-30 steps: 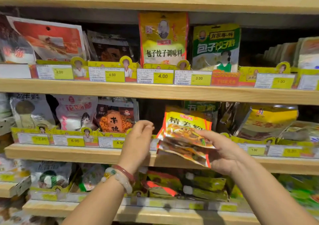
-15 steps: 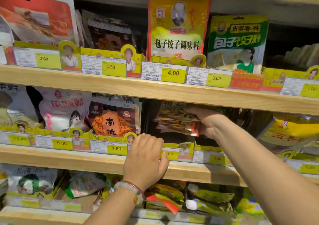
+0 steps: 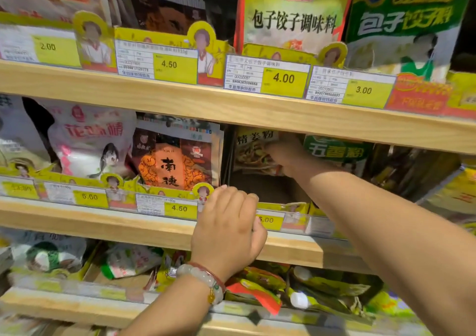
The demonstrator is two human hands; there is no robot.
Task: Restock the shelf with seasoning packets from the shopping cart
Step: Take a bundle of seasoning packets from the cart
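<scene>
My right hand (image 3: 287, 155) reaches deep into the dark gap on the middle shelf (image 3: 116, 229) and grips a small stack of yellow seasoning packets (image 3: 253, 153), held upright against the back. My left hand (image 3: 226, 230), with a bead bracelet on its wrist, holds the front price rail (image 3: 291, 219) just below that gap, fingers hooked over the top and thumb on the 5.00 label. The shopping cart is out of view.
An orange-and-brown packet (image 3: 175, 160) stands left of the gap and a green packet (image 3: 337, 151) right of it. The upper shelf board (image 3: 180, 104) hangs low over my right hand. Loose yellow-green packets (image 3: 322, 292) fill the shelf below.
My right hand has carried the packets from in front of the shelf into the gap and turned them upright. My left hand dropped onto the price rail. The camera moved closer.
</scene>
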